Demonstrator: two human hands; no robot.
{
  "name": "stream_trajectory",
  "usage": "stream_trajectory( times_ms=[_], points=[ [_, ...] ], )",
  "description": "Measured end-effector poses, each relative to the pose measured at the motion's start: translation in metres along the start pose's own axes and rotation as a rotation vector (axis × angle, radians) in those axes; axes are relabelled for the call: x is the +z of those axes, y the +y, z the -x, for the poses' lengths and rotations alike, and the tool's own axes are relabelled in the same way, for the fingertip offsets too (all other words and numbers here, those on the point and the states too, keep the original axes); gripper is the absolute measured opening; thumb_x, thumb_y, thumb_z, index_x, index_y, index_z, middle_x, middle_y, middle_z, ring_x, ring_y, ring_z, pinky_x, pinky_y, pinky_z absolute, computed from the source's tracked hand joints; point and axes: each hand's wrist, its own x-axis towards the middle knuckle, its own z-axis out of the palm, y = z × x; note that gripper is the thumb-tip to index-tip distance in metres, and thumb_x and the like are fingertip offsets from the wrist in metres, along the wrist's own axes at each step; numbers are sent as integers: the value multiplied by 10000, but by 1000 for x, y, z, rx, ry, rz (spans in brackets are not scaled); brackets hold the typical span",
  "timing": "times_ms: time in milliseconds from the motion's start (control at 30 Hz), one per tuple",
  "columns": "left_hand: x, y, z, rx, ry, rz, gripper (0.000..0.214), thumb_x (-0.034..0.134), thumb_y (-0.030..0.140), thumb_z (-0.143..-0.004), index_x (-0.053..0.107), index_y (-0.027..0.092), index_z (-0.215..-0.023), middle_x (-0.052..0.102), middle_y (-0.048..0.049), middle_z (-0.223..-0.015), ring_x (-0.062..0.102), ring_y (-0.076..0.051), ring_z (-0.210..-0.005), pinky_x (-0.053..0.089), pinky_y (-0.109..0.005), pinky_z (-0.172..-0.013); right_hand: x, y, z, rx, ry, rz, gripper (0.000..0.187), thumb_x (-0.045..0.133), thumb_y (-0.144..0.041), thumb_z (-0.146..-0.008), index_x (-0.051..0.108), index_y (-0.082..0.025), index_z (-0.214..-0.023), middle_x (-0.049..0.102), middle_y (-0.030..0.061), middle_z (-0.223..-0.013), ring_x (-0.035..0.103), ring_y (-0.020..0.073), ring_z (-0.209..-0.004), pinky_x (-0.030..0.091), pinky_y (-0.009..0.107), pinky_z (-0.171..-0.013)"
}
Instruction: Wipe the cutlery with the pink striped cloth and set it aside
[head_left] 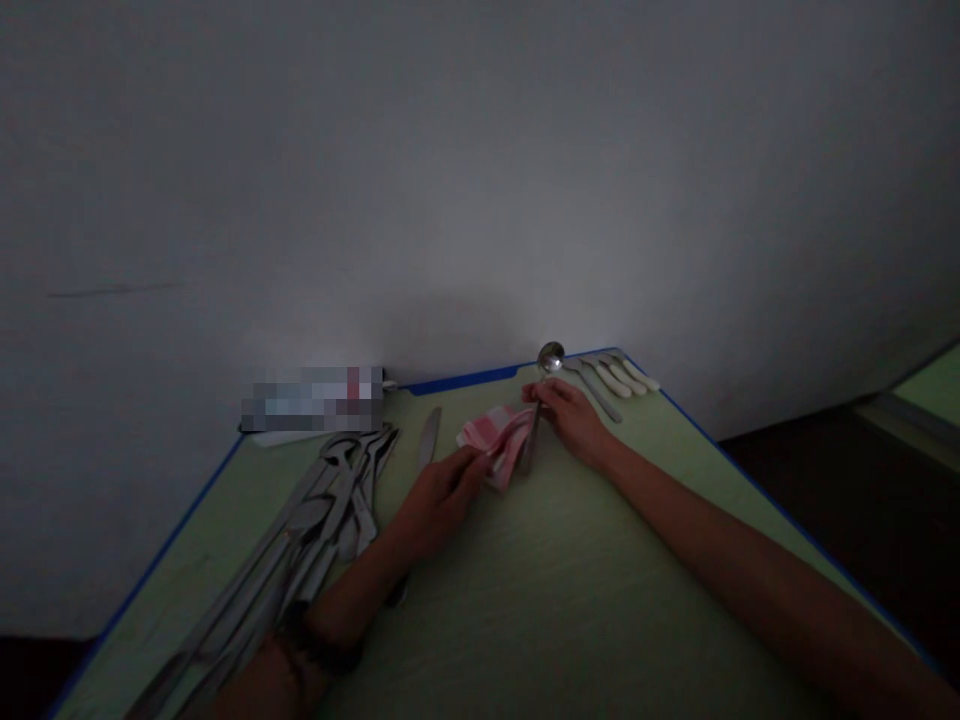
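My right hand is closed around the handle of a shiny metal ladle, its bowl raised near the far edge of the table. Pinched in my left hand is a pink and white checked cloth, which lies against the lower part of the ladle's handle. A table knife rests just left of the cloth, partly hidden by my left forearm. Right of my right hand lies a piece of metal cutlery, beside several white-handled utensils.
A heap of metal spoons and other utensils covers the table's left side. Behind it stands a blurred-out package. The light green table has a blue edge and meets a grey wall.
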Motion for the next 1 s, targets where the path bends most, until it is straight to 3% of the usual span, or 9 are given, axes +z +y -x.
stream_trajectory(
  times_ms=[133,200,267,333,433,500,600,800,1000],
  points=[
    [1,-2,0,-8,-18,43,273,373,397,-904,536,182,-942,566,30,-669,489,-115,-575,348,-210,-539,-5,-35,-4,-115,-40,271,301,525,-514,-777,506,-214,-796,548,-45,-589,506,99,-507,412,248,-547],
    [2,-3,0,-20,-39,80,285,369,401,-906,492,191,-1054,565,41,-649,473,-107,-540,324,-200,-510,-16,-56,-8,-206,6,554,302,463,-509,-818,512,-212,-838,473,-70,-516,412,81,-422,333,219,-472],
    [2,-4,0,-15,-60,98,308,360,399,-909,455,199,-1123,565,45,-641,466,-105,-527,311,-197,-502,-33,-72,-13,-253,35,956,282,458,-458,-837,550,-192,-846,505,-45,-549,441,91,-474,323,220,-498],
    [3,-4,0,3,-77,93,309,358,399,-910,453,203,-1130,572,41,-654,472,-106,-535,314,-203,-513,-52,-84,-18,-177,45,1319,242,483,-380,-836,585,-168,-891,594,10,-650,515,121,-570,346,230,-550],
    [4,-4,0,21,-91,64,295,355,396,-910,477,201,-1095,563,41,-638,478,-113,-542,321,-213,-526,-73,-94,-20,58,-32,1610,234,448,-278,-857,619,-139,-935,669,101,-868,596,170,-761,388,240,-656],
    [4,-4,0,23,-91,53,289,352,390,-910,487,199,-1081,562,40,-634,485,-118,-548,324,-214,-529,-79,-97,-21,116,-54,1710,274,395,-241,-879,622,-131,-987,664,134,-990,606,193,-876,399,248,-723],
    [4,-3,0,14,-96,50,287,353,385,-910,496,198,-1074,587,31,-657,501,-120,-561,335,-215,-534,-78,-96,-22,130,11,1831,316,364,-236,-889,629,-113,-1009,642,172,-1061,597,234,-971,403,285,-787],
    [2,-1,0,5,-113,30,301,357,385,-910,507,194,-1088,638,7,-730,546,-130,-606,364,-225,-565,-79,-83,-21,191,194,1897,326,388,-229,-865,623,-94,-1047,643,197,-1020,595,255,-989,415,326,-825],
    [2,-1,0,10,-118,21,280,349,391,-914,517,196,-1021,633,10,-719,549,-141,-610,358,-230,-568,-72,-80,-20,158,251,1886,353,362,-277,-884,645,-97,-994,658,197,-962,616,268,-945,427,335,-809]
  ],
)
